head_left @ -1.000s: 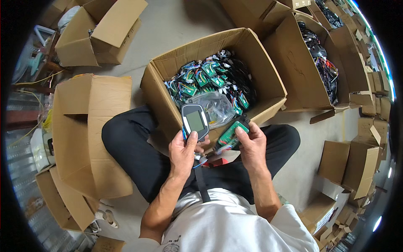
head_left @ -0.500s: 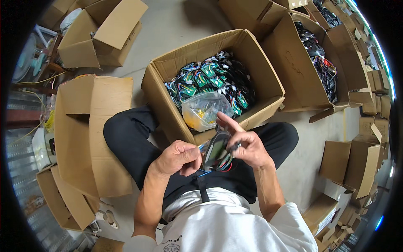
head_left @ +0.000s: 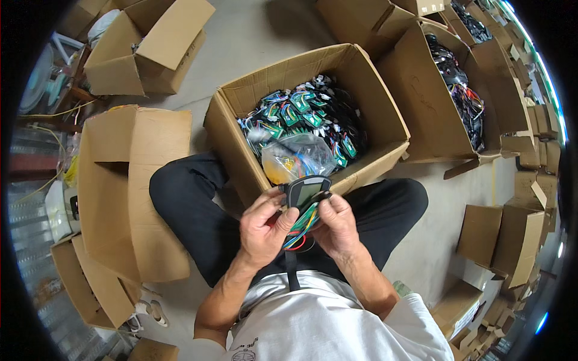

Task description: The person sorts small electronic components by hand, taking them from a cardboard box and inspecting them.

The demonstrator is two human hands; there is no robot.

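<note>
A black display unit with a grey screen (head_left: 306, 192) is held between my two hands, above my lap. My left hand (head_left: 260, 233) closes on its left side, thumb near the lower edge. My right hand (head_left: 338, 227) is pinched at its right side on a dark piece I cannot make out. Coloured wires (head_left: 296, 236) hang below the unit, between the hands. Just beyond, a clear plastic bag (head_left: 301, 150) with yellow pieces lies in a cardboard box (head_left: 385, 108), on green circuit boards (head_left: 295, 105) with wires. A whitish thing (head_left: 259, 135) by the bag is smeared by motion.
The box stands between my crossed legs (head_left: 192, 210). An open carton (head_left: 159, 198) sits left of my knee, another (head_left: 150, 54) farther back. At the right, a large carton (head_left: 421, 90) holds black cables and coloured wires (head_left: 466, 99). More cartons line the right side.
The display unit has turned more upright and moved slightly farther away. Both hands have come closer together around it. A blurred whitish thing and coloured wires now show at the bag.
</note>
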